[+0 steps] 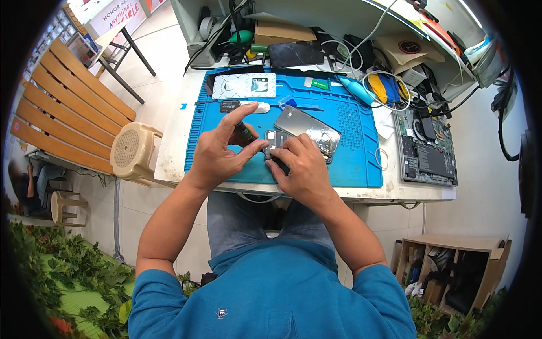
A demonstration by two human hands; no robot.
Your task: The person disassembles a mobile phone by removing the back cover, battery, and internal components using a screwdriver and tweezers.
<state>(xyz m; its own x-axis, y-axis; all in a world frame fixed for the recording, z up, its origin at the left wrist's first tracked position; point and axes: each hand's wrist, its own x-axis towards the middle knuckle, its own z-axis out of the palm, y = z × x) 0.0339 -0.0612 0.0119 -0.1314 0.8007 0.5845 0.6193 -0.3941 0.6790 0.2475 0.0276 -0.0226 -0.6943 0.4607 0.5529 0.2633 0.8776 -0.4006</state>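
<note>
My left hand holds a dark green-and-black screwdriver upright in curled fingers, its thumb reaching toward a partly disassembled phone on the blue repair mat. My right hand grips that phone, fingers bent over its top and thumb at the lower edge. Behind it lies a silver phone housing. Farther back on the mat are a dark battery-like part, a patterned white case or package and a small blue item. The screwdriver's tip is hidden by my hand.
An opened laptop lies at the right. A cluttered shelf, looped cables and a blue tool stand behind. A plastic stool and wooden chair are at left, where another person sits. A wooden cubby stands lower right.
</note>
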